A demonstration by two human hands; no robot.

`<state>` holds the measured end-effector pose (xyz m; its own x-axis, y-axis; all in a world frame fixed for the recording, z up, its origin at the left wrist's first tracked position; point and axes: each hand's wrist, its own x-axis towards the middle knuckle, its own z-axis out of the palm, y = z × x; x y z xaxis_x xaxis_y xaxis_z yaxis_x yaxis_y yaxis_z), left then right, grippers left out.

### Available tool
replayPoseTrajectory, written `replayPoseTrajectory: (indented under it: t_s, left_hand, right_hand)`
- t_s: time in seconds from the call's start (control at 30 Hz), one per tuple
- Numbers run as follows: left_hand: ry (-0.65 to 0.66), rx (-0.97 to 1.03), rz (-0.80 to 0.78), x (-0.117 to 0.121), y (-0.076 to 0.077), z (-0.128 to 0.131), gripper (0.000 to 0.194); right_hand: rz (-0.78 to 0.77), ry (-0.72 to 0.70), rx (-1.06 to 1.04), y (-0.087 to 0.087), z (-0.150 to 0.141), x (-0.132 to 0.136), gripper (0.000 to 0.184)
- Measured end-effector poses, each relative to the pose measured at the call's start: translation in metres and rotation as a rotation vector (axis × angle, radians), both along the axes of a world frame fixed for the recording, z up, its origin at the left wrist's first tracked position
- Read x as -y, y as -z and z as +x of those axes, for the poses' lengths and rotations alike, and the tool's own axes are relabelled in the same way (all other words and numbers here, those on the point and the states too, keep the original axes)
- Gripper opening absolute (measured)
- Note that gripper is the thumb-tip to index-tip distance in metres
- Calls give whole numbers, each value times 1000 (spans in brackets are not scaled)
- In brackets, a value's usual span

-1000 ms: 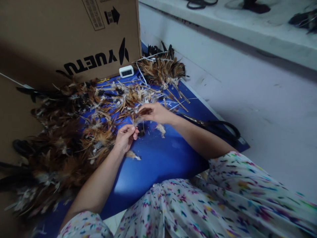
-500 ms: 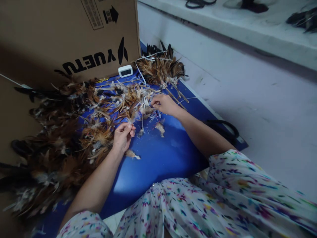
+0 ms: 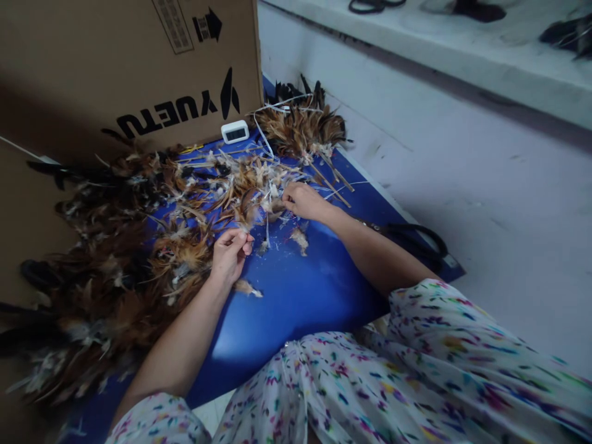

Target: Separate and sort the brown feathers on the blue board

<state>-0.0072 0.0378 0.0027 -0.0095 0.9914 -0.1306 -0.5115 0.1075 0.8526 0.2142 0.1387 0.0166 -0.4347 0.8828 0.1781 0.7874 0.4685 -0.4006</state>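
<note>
My left hand (image 3: 228, 254) pinches a brown feather (image 3: 250, 216) between thumb and fingertips, its tip pointing away from me. Farther off to the right, my right hand (image 3: 306, 201) is bent down at the near edge of the loose feathers (image 3: 247, 179), fingers closed together. What its fingertips hold, if anything, is hidden. A small pale feather (image 3: 300, 239) lies on the blue tabletop (image 3: 296, 290) just below that hand. Another small tan feather (image 3: 248, 287) lies beside my left wrist.
Brown and black feather bunches (image 3: 111, 271) pile up on the left. A feather bundle with sticks (image 3: 303, 126) lies at the back, near a small white digital display (image 3: 235, 132) and a large cardboard box (image 3: 134, 68). Black-handled scissors (image 3: 416, 231) lie partly behind my right forearm.
My right hand has moved away from my left, to the right and farther off, and its fingers have curled down by the feathers. My left hand keeps its pinch and has shifted slightly left.
</note>
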Motion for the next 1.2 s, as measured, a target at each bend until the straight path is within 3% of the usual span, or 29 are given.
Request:
replayPoseTrajectory:
  t_s: [0.23,0.47,0.67,0.87,1.2]
  left_hand:
    - [11,11,13,0,2,-1,31]
    - [14,18,26,0,3,-1,31]
    - [6,-2,29,1,-1,1,32]
    - [5,-13,29,1,-1,1,33]
    - [-1,-94,29,2,1,3,37]
  right_hand:
    - [-23,72,-505,-19,5,4,2]
    - [-255,66,-887,-34,-1,10,12]
    - [-335,-81,-941,-43,-14,27,19]
    - [-396,-139,-942,-49,-21,36,17]
    - [-415,-155,-961,-35,-44,49,10]
